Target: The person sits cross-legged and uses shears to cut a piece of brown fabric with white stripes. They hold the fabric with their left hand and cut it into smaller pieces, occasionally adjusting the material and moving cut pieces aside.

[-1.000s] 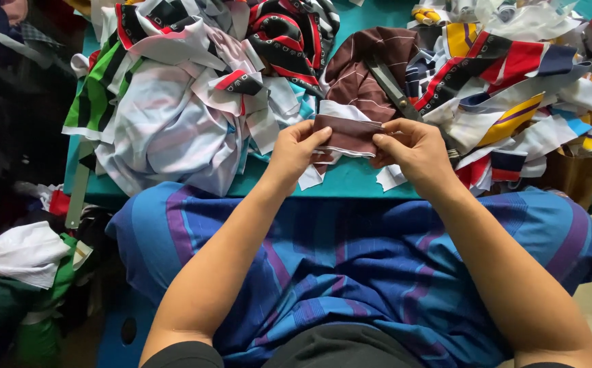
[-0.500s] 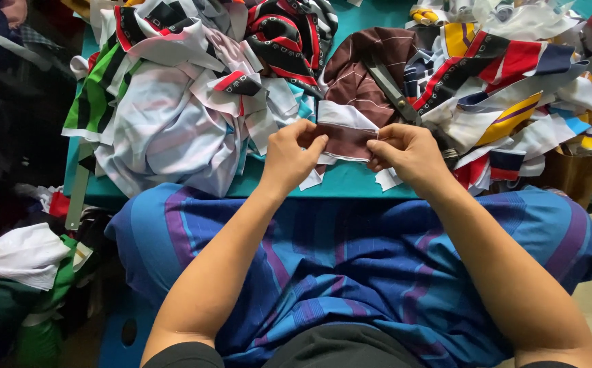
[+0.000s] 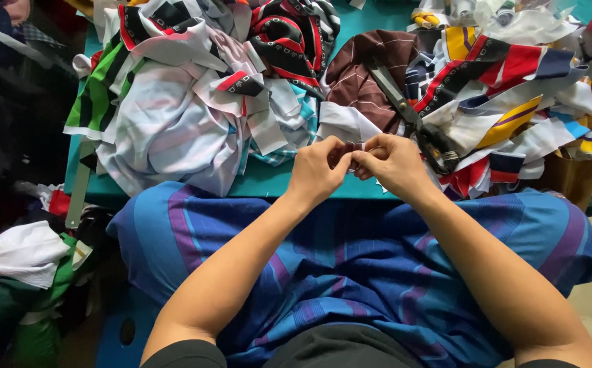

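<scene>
Since a second ago: maroon scrap (image 3: 354,149) no longer spread flat between the hands; now bunched small, mostly hidden behind fingers. Hands drawn closer together, nearly meeting.

Left hand (image 3: 318,172): fingers curled, tips pinched on the scrap's left edge. Right hand (image 3: 393,162): thumb and forefinger clamped on the same scrap from the right. Knuckles of the two just beside each other, possibly touching; cannot tell for sure. Scrap held just above the near edge of the teal table (image 3: 269,182), close to the body.

Directly behind the hands: dark brown cloth with thin white stripes (image 3: 361,78), crumpled. Long scissors (image 3: 412,119) lying across it, blades pointing away and to the left, dark handles near the right hand's knuckles. Far right: heap of striped strips (image 3: 514,88) in red, navy, yellow and white. Left of centre: larger pile of pale and green-striped fabric (image 3: 166,116), hanging over the table edge. Red-and-black pieces (image 3: 289,41) at top centre.

Lap covered by blue garment with purple stripes (image 3: 350,272), both forearms resting over it. Lower left, off the table: white cloth (image 3: 23,252) on green fabric (image 3: 10,320).
</scene>
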